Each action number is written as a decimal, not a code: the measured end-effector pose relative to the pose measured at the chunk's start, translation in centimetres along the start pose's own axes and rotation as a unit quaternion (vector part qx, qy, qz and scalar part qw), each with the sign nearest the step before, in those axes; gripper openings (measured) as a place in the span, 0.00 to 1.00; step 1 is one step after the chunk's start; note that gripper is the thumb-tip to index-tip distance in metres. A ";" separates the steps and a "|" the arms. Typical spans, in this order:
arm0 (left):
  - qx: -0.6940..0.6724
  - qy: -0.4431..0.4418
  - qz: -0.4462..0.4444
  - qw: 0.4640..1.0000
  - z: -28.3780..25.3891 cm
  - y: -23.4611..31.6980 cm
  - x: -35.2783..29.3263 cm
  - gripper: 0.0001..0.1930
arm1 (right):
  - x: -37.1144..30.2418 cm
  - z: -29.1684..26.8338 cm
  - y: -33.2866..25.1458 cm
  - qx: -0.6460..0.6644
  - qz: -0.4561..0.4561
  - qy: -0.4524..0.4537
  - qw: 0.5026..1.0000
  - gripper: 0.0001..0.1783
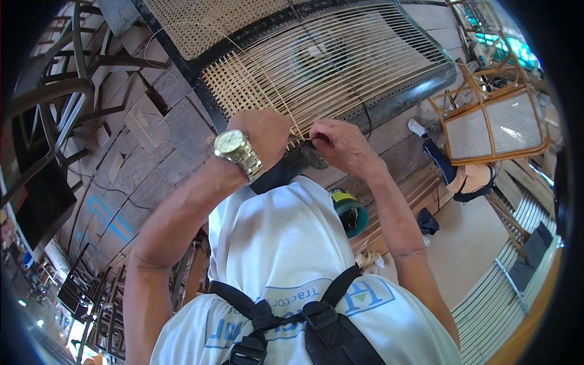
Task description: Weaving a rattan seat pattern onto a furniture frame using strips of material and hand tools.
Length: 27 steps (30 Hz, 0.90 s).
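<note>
A dark furniture frame [204, 94] lies in front of me, with light cane strands [340, 79] stretched lengthwise across its opening. At its left end the strands are woven into an open cane mesh [228, 79]. My left hand [261, 134], a metal watch on its wrist, is closed at the near corner of the weaving, its fingertips pinching at a cane strand. Just right of it my right hand [344, 143] is closed too, thumb and fingers pinched at the frame's near edge around a strand end. The fingertips are partly hidden.
Dark wooden chair frames [67, 103] are stacked at the left. A green bucket [351, 219] stands right of my body. At the far right is a brown chair with a woven panel [496, 125], with another person [468, 179] beside it. A loose strand curls over worn floorboards.
</note>
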<state>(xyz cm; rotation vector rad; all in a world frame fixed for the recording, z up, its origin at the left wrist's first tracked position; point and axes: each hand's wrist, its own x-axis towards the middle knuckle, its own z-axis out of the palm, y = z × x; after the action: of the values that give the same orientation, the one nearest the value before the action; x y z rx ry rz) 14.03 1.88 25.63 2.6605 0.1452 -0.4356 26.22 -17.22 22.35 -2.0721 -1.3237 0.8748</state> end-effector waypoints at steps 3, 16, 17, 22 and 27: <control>0.052 -0.048 0.019 0.997 -0.8 0.0 1.3 0.08 | 0.1 0.2 0.0 0.012 -0.001 0.007 1.000 0.07; 0.161 -0.162 0.091 0.969 -3.1 1.7 4.5 0.09 | -0.3 0.5 0.6 0.022 0.036 0.038 0.998 0.06; 0.175 -0.176 0.095 0.964 -3.4 1.7 4.5 0.09 | -0.3 0.5 0.4 0.024 0.031 0.037 0.999 0.06; 0.146 -0.174 0.082 0.970 -3.4 1.0 4.5 0.09 | -0.7 0.7 -0.3 0.056 0.051 0.071 0.995 0.05; 0.153 -0.197 0.083 0.965 -3.0 1.0 4.9 0.10 | -0.8 0.8 0.2 0.046 0.062 0.066 0.995 0.06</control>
<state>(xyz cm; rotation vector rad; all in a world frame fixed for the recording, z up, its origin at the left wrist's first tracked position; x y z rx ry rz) 19.69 2.45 26.96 2.7817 -0.2884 -0.9861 25.53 -17.96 21.84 -2.1179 -1.0773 0.8198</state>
